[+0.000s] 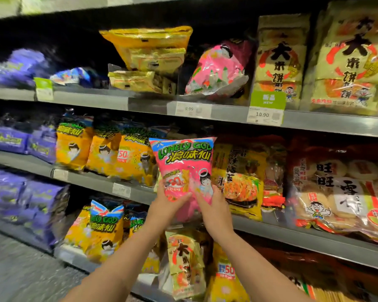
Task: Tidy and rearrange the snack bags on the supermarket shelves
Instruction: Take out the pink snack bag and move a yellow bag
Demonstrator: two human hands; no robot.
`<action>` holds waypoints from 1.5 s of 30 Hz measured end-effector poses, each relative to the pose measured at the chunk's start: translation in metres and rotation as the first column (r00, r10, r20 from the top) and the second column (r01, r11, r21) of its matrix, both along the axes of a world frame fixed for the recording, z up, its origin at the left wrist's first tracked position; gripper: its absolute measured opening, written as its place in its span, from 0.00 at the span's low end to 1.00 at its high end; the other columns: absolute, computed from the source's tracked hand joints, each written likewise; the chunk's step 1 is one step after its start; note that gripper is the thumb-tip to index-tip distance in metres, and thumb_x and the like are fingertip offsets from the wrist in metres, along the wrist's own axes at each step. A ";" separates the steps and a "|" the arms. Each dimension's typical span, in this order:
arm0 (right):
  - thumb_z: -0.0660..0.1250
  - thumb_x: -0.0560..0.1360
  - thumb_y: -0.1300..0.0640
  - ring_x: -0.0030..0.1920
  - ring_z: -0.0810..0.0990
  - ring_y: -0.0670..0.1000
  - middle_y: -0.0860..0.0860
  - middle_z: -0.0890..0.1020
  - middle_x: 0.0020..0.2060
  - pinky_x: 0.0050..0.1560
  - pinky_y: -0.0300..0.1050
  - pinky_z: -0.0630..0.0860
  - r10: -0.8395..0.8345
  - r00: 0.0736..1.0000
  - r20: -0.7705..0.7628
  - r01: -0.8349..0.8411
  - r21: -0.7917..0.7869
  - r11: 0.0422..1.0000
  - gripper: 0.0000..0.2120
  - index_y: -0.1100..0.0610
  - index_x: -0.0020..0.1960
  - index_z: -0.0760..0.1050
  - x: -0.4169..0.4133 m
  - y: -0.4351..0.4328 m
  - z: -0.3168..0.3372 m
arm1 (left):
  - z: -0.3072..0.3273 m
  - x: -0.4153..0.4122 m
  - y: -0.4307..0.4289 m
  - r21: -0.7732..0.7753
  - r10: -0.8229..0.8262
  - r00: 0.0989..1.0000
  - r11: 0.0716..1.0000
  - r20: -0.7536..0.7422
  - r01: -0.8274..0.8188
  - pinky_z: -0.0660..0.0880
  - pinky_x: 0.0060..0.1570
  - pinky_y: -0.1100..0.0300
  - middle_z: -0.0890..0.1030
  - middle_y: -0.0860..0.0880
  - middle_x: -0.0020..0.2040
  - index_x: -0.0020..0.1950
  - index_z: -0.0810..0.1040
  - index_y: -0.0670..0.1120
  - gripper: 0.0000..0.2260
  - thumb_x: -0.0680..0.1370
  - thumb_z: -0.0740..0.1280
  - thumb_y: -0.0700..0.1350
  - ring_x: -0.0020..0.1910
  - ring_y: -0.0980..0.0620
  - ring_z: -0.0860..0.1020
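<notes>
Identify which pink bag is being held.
The Lonely God bag, gripped by left hand and right hand; the other pink bag slumps on the shelf above.

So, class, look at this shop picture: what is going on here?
A person grips a pink Lonely God snack bag with the left hand and the right hand, holding it upright in front of the middle shelf, beside the orange bags of the same brand. A second pink bag lies tilted on the shelf above.
</notes>
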State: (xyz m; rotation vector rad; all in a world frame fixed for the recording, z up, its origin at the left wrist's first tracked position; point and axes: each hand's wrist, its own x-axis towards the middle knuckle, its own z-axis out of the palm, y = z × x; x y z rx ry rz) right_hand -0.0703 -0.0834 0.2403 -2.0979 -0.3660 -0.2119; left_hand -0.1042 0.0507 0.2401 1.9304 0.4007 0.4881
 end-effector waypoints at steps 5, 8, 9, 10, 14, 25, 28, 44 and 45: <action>0.53 0.79 0.43 0.70 0.66 0.54 0.52 0.68 0.71 0.67 0.49 0.65 0.173 0.980 -0.099 -0.169 0.038 0.985 0.25 0.47 0.74 0.58 0.007 0.051 -0.006 | -0.001 -0.009 0.057 -0.009 0.178 0.984 0.984 0.012 -0.178 0.72 0.57 0.52 0.75 0.46 0.64 0.75 0.54 0.54 0.49 0.60 0.72 0.64 0.60 0.43 0.75; 0.52 0.80 0.44 0.71 0.65 0.52 0.49 0.65 0.73 0.67 0.49 0.64 0.206 0.972 -0.118 -0.194 0.101 0.976 0.24 0.47 0.75 0.57 0.018 0.072 -0.001 | -0.004 -0.007 0.085 0.006 0.243 0.969 0.970 0.035 -0.244 0.73 0.56 0.52 0.76 0.47 0.63 0.75 0.56 0.55 0.47 0.61 0.74 0.64 0.59 0.43 0.76; 0.51 0.81 0.45 0.72 0.63 0.53 0.49 0.63 0.74 0.68 0.49 0.63 0.185 0.975 -0.125 -0.173 0.101 0.980 0.25 0.49 0.76 0.55 0.025 0.078 0.000 | -0.005 -0.007 0.092 0.007 0.259 0.965 0.966 0.035 -0.260 0.73 0.57 0.52 0.77 0.47 0.62 0.75 0.55 0.55 0.48 0.61 0.74 0.64 0.59 0.44 0.76; 0.51 0.81 0.45 0.73 0.61 0.53 0.50 0.61 0.74 0.68 0.49 0.62 0.150 0.980 -0.131 -0.139 0.083 0.987 0.26 0.51 0.76 0.53 0.031 0.083 0.000 | -0.006 -0.005 0.097 0.006 0.270 0.962 0.963 0.044 -0.270 0.74 0.57 0.50 0.77 0.47 0.62 0.75 0.55 0.55 0.50 0.58 0.73 0.66 0.58 0.44 0.76; 0.53 0.79 0.43 0.76 0.52 0.56 0.58 0.51 0.76 0.72 0.52 0.55 0.039 0.979 -0.201 -0.041 -0.005 0.999 0.33 0.58 0.77 0.47 0.053 0.102 -0.005 | -0.011 0.003 0.114 0.039 0.301 0.953 0.953 0.027 -0.301 0.74 0.56 0.49 0.76 0.46 0.63 0.75 0.56 0.53 0.50 0.58 0.72 0.65 0.59 0.43 0.76; 0.67 0.73 0.45 0.68 0.67 0.61 0.59 0.65 0.71 0.64 0.53 0.67 -0.169 0.882 -0.440 0.206 0.036 0.978 0.42 0.63 0.75 0.49 0.095 0.123 -0.007 | -0.026 0.016 0.148 0.125 0.298 0.954 0.946 0.036 -0.300 0.76 0.53 0.47 0.78 0.48 0.61 0.76 0.54 0.55 0.45 0.65 0.73 0.62 0.57 0.45 0.78; 0.74 0.65 0.43 0.61 0.75 0.60 0.58 0.74 0.64 0.60 0.53 0.74 -0.186 0.858 -0.479 0.242 0.058 0.969 0.44 0.63 0.71 0.60 0.103 0.129 -0.002 | -0.029 0.016 0.149 0.169 0.294 0.955 0.940 0.043 -0.297 0.77 0.51 0.48 0.77 0.49 0.63 0.75 0.53 0.57 0.46 0.63 0.72 0.65 0.58 0.45 0.77; 0.72 0.71 0.54 0.63 0.72 0.58 0.57 0.70 0.67 0.61 0.51 0.72 -0.040 0.954 -0.296 0.159 0.393 0.906 0.38 0.58 0.73 0.54 0.073 0.106 0.006 | -0.016 0.003 0.133 0.100 0.228 0.973 0.968 0.044 -0.232 0.74 0.52 0.51 0.78 0.47 0.61 0.76 0.54 0.57 0.49 0.58 0.67 0.67 0.58 0.44 0.77; 0.72 0.71 0.54 0.65 0.71 0.58 0.57 0.70 0.68 0.63 0.53 0.71 -0.036 0.960 -0.277 0.149 0.402 0.903 0.38 0.57 0.74 0.54 0.070 0.101 0.008 | -0.013 0.001 0.129 0.100 0.215 0.975 0.971 0.047 -0.219 0.73 0.53 0.51 0.77 0.48 0.63 0.76 0.53 0.57 0.49 0.59 0.67 0.68 0.59 0.44 0.77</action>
